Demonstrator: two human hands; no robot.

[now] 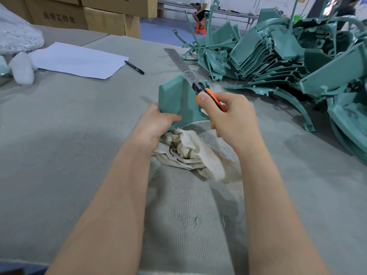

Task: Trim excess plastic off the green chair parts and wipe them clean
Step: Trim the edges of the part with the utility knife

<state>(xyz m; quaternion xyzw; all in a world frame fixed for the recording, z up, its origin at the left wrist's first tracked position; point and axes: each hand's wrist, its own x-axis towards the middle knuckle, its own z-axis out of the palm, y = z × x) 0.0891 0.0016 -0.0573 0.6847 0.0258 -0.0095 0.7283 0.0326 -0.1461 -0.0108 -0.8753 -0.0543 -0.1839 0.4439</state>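
A green chair part (pixel 174 98) stands upright at the middle of the grey table (pixel 69 126). My left hand (pixel 156 122) grips its lower left edge. My right hand (pixel 232 118) is closed on an orange utility knife (pixel 213 98), thumb on the slider. The knife's black tip rests against the part's upper right edge, where a thin curl of shaved plastic (pixel 190 75) rises. A crumpled beige rag (pixel 190 151) lies just below the part, between my forearms.
A big heap of green chair parts (pixel 288 56) fills the right side. A steel ruler (pixel 178 58) lies behind the held part. White paper (pixel 79 60) and a black pen (pixel 134 67) sit at the left. Cardboard boxes (pixel 79 14) stand at the back.
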